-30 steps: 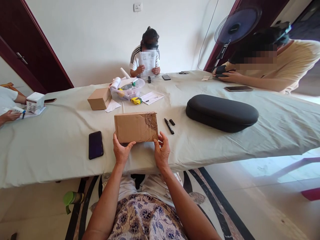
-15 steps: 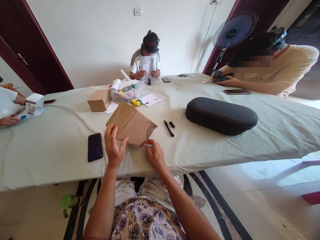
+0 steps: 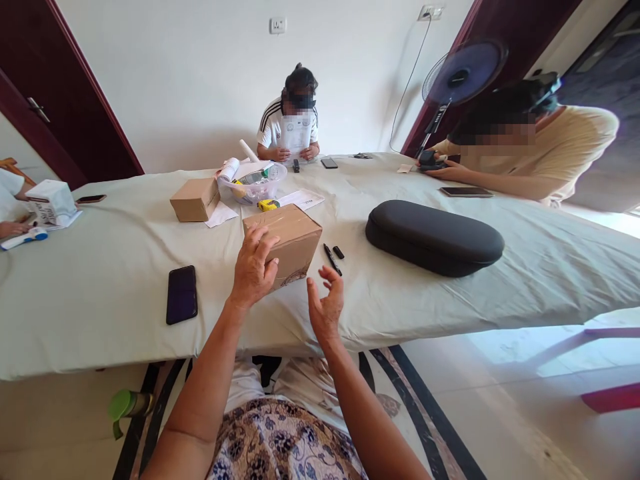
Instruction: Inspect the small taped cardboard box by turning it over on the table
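A brown cardboard box [image 3: 295, 250] is in front of me on the cloth-covered table, with a torn, scuffed patch low on its near face. My left hand [image 3: 254, 272] grips its left side, fingers over the top and thumb against the near face. Just off the box's near right corner, my right hand [image 3: 327, 303] is raised with its fingers apart and nothing in it. Close behind that hand lie a black marker [image 3: 333, 260] and its separate cap [image 3: 339, 253].
A dark phone [image 3: 181, 295] lies left of my hands, a long black case [image 3: 435, 237] to the right. Farther back are a second cardboard box [image 3: 194, 200], a clear plastic basin [image 3: 260, 191] with assorted items and a yellow tape measure [image 3: 269, 205]. Other people sit around the table.
The box has turned from a tilted position, with its taped side showing, to a more level one. My right hand has let go of its near corner and opened.
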